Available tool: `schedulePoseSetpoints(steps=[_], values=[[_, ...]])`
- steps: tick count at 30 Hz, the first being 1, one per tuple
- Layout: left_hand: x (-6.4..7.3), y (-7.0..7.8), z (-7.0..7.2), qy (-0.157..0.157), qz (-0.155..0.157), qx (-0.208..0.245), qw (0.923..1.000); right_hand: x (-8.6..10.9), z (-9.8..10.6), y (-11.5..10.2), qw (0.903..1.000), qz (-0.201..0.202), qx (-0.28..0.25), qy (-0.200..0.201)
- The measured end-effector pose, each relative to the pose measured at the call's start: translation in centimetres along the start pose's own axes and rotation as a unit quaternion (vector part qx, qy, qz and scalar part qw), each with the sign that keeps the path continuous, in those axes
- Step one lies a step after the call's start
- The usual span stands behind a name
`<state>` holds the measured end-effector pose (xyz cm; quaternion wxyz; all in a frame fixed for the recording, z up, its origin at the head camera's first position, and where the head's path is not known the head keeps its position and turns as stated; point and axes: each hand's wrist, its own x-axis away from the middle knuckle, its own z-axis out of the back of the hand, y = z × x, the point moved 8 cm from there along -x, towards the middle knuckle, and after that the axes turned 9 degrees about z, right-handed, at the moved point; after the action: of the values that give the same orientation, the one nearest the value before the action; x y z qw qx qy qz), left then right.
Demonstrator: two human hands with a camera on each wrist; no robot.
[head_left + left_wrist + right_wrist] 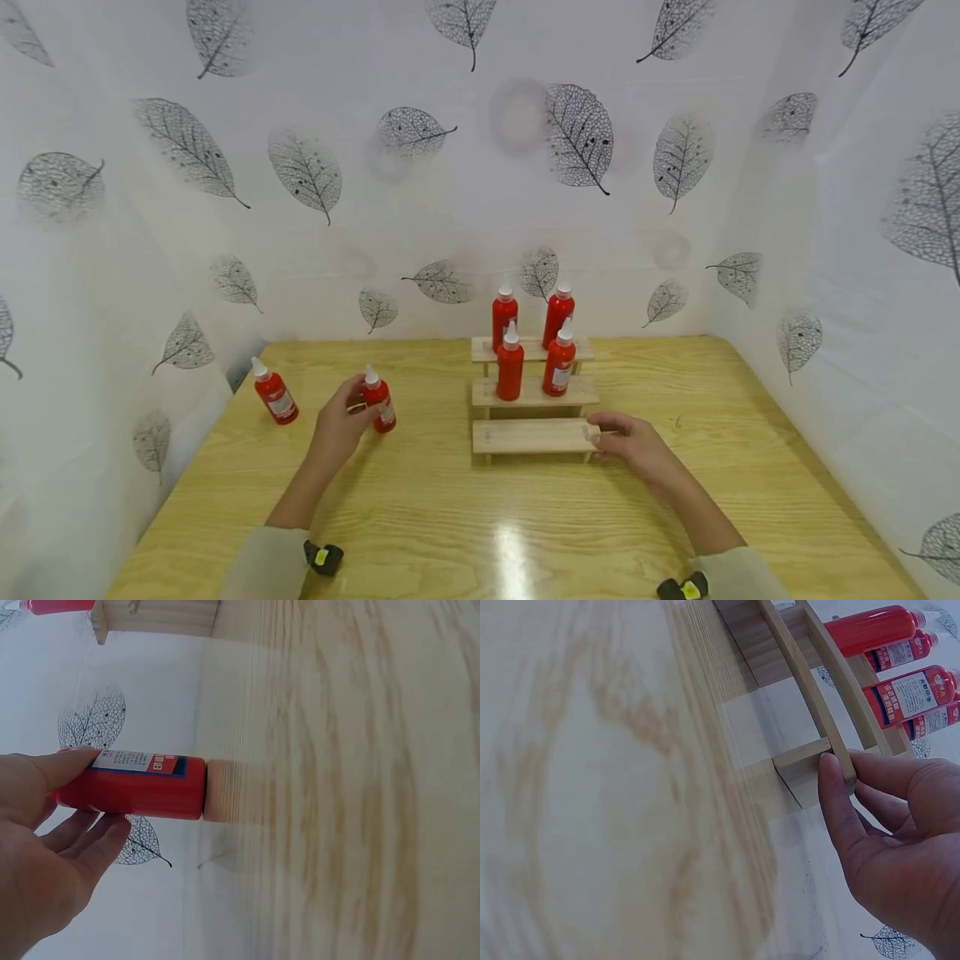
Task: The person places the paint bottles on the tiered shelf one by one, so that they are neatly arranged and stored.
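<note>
My left hand [337,427] grips a red squeeze bottle [381,407] with a white pointed nozzle, left of centre on the table. In the left wrist view the bottle [142,787] has its base right at the tabletop, thumb on the label side and fingers on the other. On the right, my right hand [636,450] pinches the right end of the lowest step [532,435] of a three-step wooden stand. The right wrist view has the thumb and fingers around that step's corner [840,761]. No bottle stands on the lowest step.
Two red bottles stand on the middle step [532,390], and two more on the top step [532,350]. Another red bottle [279,400] stands at the table's left edge. White leaf-print sheeting [465,208] encloses the wood-grain table [420,517] at the back and sides.
</note>
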<state>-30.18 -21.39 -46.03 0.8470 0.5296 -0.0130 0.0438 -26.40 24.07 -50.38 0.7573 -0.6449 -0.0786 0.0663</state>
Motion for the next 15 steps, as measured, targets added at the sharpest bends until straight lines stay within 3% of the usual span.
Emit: schedulePoseSetpoints(steps=[8, 15], values=[[1.3, 2.4, -0.9, 0.010, -0.020, 0.021, 0.9995, 0.0, 0.0, -0.2, 1.0000, 0.001, 0.000, -0.003], [3.3, 6.0, -4.5, -0.033, -0.067, 0.032, 0.9967, 0.2, -0.1, -0.5, 0.9999, 0.007, 0.006, -0.012]])
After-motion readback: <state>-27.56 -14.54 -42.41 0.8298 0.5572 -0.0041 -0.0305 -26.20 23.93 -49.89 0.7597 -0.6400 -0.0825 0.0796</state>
